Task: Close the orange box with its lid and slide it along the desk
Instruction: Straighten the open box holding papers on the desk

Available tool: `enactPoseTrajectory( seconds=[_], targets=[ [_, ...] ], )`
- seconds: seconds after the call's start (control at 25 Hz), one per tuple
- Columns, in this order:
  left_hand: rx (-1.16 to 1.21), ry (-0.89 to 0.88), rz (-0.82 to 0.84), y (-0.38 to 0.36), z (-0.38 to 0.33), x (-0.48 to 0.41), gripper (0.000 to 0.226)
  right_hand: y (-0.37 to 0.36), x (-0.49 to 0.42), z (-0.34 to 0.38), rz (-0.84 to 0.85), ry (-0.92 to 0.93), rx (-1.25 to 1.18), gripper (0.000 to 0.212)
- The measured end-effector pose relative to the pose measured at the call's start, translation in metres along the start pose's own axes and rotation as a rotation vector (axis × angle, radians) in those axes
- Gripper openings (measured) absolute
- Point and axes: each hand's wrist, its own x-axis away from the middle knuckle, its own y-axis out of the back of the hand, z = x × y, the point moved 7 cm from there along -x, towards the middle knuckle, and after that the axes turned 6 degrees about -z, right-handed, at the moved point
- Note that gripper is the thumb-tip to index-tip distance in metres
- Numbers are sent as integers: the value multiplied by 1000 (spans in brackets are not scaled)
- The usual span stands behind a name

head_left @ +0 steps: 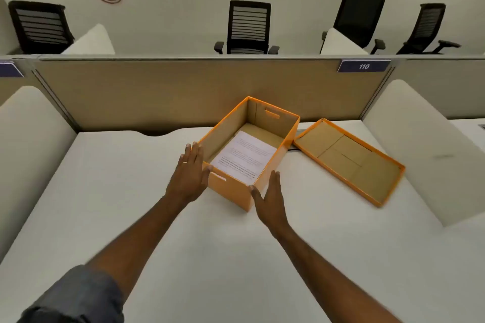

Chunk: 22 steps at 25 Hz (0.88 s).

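An open orange box [233,190] stands turned at an angle in the middle of the white desk [131,204], with printed white paper [244,156] lying on its cardboard floor. Its orange lid [349,160] lies upside down on the desk just to the right, one corner close to the box's right wall. My left hand [190,173] is flat, fingers together, against the box's near left corner. My right hand [270,200] is flat against the near right side, thumb at the box's front corner. Neither hand grips anything.
A tan partition [183,92] closes off the back of the desk, with a "110" label [363,66]. Rounded white dividers [420,144] rise at the left and right sides. Black office chairs [249,27] stand beyond the partition.
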Motion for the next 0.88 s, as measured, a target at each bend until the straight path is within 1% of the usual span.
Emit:
enactPoseTrajectory(
  seconds=[0.08,0.16,0.24,0.28,0.32,0.4,0.48,0.52,0.6,0.64,0.76,0.88],
  targets=[
    [-32,8,14,-4,19,-22,66,-14,-14,-4,-29,-80,-66,86],
    [-25,22,64,-8,34,-43,64,-22,-21,-7,-41,-139,-117,86],
    [67,75,116,-18,46,-61,62,-31,-29,-11,-52,-180,-158,84],
    [130,111,152,-24,54,-69,60,-34,-35,-14,-58,-190,-182,79],
    [187,147,182,-26,60,-76,56,-36,-38,-14,-60,-191,-205,71],
    [302,219,184,-29,74,-87,38,-38,-43,-17,-68,-187,-251,59],
    [453,241,167,-28,82,-91,24,-36,-46,-17,-58,-191,-280,57],
    [576,251,203,-27,84,-88,24,-33,-47,-18,-54,-192,-292,57],
    [814,251,302,-25,84,-78,34,-22,-51,-23,-32,-194,-311,57],
    [877,245,323,-23,82,-71,38,-15,-52,-23,-12,-183,-320,58],
    [964,268,286,-19,70,-48,43,6,-50,-29,58,-131,-381,62],
    [1040,324,242,-19,50,-9,42,31,-42,-39,144,-115,-405,61]
  ],
)
